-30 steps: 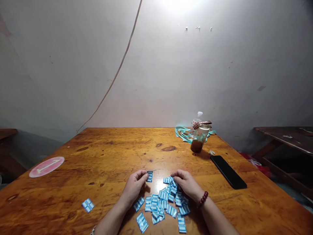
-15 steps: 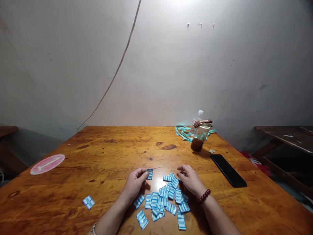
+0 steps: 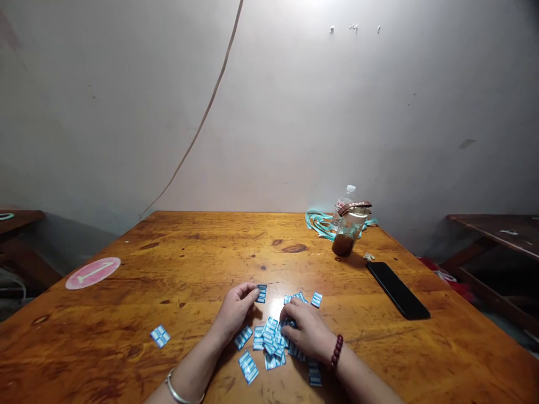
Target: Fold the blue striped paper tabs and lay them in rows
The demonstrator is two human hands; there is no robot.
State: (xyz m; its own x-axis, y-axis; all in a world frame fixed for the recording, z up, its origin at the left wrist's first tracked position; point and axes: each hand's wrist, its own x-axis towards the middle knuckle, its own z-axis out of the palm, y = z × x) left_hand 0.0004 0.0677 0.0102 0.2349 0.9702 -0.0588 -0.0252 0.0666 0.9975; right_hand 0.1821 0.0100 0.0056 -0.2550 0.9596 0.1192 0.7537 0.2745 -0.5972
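My left hand pinches a small blue-and-white printed card between thumb and fingers, just above the table. Over the right side of a loose pile of similar cards is my right hand, palm down. Its bent fingers and thumb are apart and touch the pile, with cards showing between them; the hand covers part of the heap. One card lies beyond the right knuckles. Another card rests at the pile's near left, and a lone card sits farther left.
The wooden table meets a grey wall. At right are a black phone, a tilted-looking bottle of brown liquid, a clear plastic bottle and turquoise straps. A pink oval sticker marks the left side.
My right hand has moved left and nearer, from the pile's far right edge onto the cards. A card beyond it now shows. My left hand keeps its card. The view has shifted slightly.
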